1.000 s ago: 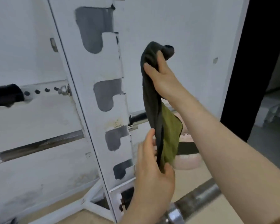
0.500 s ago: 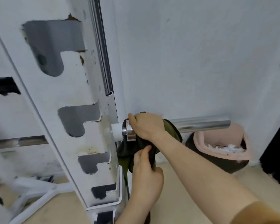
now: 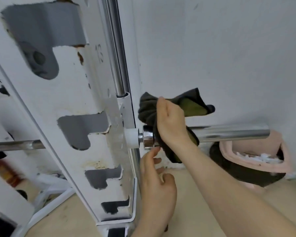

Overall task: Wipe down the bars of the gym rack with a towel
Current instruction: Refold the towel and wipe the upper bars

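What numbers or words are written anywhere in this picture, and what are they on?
"13": faint grey digits, turned sideways, on the white rack upright, near its right edge.
Red and orange thing at the far left: too blurred to read.
Towel: no writing shows.

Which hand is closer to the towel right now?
Right. The right hand grips the towel draped over the chrome bar; the left hand is below the bar, holding nothing.

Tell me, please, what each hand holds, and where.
The right hand grips the towel around its middle, bunched over the bar; the left hand holds nothing.
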The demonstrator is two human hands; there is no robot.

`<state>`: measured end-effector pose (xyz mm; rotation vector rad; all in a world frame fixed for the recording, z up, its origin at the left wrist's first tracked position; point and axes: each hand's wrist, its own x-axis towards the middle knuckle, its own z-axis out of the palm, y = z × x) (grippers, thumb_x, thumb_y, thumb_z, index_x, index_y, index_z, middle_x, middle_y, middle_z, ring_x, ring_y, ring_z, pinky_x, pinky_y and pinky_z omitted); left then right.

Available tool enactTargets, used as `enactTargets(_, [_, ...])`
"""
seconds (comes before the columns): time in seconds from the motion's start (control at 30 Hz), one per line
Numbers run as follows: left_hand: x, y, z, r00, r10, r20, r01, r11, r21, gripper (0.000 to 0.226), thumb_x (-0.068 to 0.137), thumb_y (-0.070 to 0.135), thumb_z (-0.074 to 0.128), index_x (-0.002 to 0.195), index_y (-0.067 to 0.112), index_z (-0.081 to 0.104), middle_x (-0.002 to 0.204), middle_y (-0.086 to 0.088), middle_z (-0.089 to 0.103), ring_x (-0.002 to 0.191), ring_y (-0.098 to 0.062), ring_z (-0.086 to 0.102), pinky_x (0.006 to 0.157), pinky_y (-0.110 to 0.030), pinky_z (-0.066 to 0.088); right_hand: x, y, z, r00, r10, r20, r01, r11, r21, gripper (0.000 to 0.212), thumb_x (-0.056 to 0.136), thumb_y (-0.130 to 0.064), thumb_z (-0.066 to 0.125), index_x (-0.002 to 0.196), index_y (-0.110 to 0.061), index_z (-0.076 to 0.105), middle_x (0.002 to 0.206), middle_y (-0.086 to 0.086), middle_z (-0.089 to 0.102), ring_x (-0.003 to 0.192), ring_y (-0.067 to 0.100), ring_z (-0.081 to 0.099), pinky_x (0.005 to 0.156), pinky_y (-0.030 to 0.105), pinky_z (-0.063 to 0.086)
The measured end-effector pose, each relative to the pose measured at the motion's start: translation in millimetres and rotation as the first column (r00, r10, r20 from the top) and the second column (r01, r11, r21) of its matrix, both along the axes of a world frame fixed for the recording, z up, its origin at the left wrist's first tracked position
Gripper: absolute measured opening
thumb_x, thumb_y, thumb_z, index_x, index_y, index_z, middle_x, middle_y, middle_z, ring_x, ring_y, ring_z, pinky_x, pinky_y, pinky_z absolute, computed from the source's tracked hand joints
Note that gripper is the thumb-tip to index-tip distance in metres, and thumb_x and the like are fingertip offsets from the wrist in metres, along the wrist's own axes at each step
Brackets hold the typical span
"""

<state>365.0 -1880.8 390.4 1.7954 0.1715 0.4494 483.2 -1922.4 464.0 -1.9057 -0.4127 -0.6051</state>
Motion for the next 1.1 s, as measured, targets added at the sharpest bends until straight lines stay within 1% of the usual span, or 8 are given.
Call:
enactTargets(0.07, [3.0,5.8,-7.2,0.992,0.122,-0.027,-0.124,0.987,-0.100,0.046,0.086,-0.003,0.050,0.115,0.033,0.048,0.116,0.013,0.054,0.100,0.003,0.057,0.085,-0.027,0.050,-14.2,32.4,-15.0,0.987,0.144,0.064,-0.116,0.939,-0.323,0.035,0.102,-0.034,0.036,0.070,-0.024,0.048,0.063,-0.007,0.054,0.062,0.009,0.052,0.061,0.030,0.038])
enactTargets(0.17, [2.3,4.6,-24.9,0.982,0.120,-0.145,-0.129,0.990,-0.059,0.050,0.082,-0.005,0.050,0.118,0.030,0.045,0.124,0.006,0.050,0.102,0.004,0.056,0.092,-0.033,0.051,-6.7,33.3,-45.2,0.964,0.072,0.258,0.101,0.794,-0.599,0.028,0.097,-0.045,0.040,0.102,-0.025,0.059,0.093,-0.004,0.064,0.089,0.018,0.058,0.070,0.030,0.042])
enactTargets(0.3, [4.9,-7.1,-33.5,0.993,0.061,-0.104,-0.055,0.996,0.066,0.064,0.077,-0.010,0.049,0.125,0.033,0.044,0.130,0.011,0.038,0.112,0.007,0.044,0.099,-0.026,0.043,3.3,6.1,-50.7,0.960,-0.007,0.281,0.176,0.794,-0.582,0.041,0.098,-0.047,0.035,0.125,-0.024,0.056,0.116,-0.003,0.065,0.104,0.023,0.058,0.079,0.037,0.048])
enactTargets(0.43, [13.1,-13.7,-15.4,0.993,0.084,0.080,-0.099,0.973,0.210,0.060,0.074,-0.009,0.051,0.106,0.040,0.042,0.117,0.020,0.038,0.112,-0.005,0.046,0.093,-0.024,0.043,23.0,-65.9,-48.7,0.919,-0.272,0.286,0.395,0.614,-0.684,0.046,0.097,-0.046,0.027,0.088,-0.021,0.066,0.073,0.002,0.067,0.067,0.028,0.062,0.060,0.034,0.038])
enactTargets(0.67, [58.7,-15.0,14.3,0.974,0.129,0.185,-0.226,0.606,0.763,0.058,0.068,-0.003,0.063,0.125,0.010,0.056,0.141,-0.015,0.046,0.130,-0.034,0.040,0.111,-0.050,0.032,33.8,-182.6,-29.6,0.843,-0.534,0.061,0.406,0.557,-0.725,0.052,0.099,-0.040,0.024,0.085,-0.018,0.070,0.089,0.009,0.071,0.090,0.030,0.061,0.090,0.035,0.033])
enactTargets(0.8, [63.5,0.1,19.6,0.972,0.192,0.133,-0.227,0.632,0.741,0.056,0.076,-0.003,0.057,0.129,0.010,0.054,0.142,-0.012,0.044,0.133,-0.030,0.035,0.112,-0.047,0.031,22.6,-118.8,-38.5,0.838,-0.503,0.209,0.498,0.552,-0.669,0.043,0.096,-0.032,0.030,0.086,-0.015,0.068,0.083,0.009,0.071,0.080,0.032,0.064,0.082,0.037,0.046])
enactTargets(0.93, [65.0,-1.3,33.7,0.974,0.153,0.169,-0.227,0.713,0.664,0.045,0.082,0.000,0.049,0.122,0.018,0.056,0.123,0.000,0.055,0.111,-0.020,0.048,0.081,-0.032,0.040,11.6,-19.4,-55.5,0.951,-0.238,0.197,0.308,0.685,-0.661,0.032,0.091,-0.030,0.031,0.096,-0.022,0.061,0.090,-0.003,0.067,0.085,0.020,0.062,0.081,0.036,0.037])
enactTargets(1.1, [68.3,-3.0,40.2,0.977,0.087,0.193,-0.202,0.656,0.727,0.048,0.075,-0.001,0.054,0.119,0.018,0.059,0.116,-0.002,0.060,0.101,-0.024,0.053,0.070,-0.033,0.039,25.1,-95.4,-52.9,0.935,-0.282,0.216,0.352,0.650,-0.673,0.045,0.092,-0.044,0.023,0.085,-0.019,0.060,0.077,-0.001,0.068,0.072,0.024,0.062,0.077,0.040,0.041])
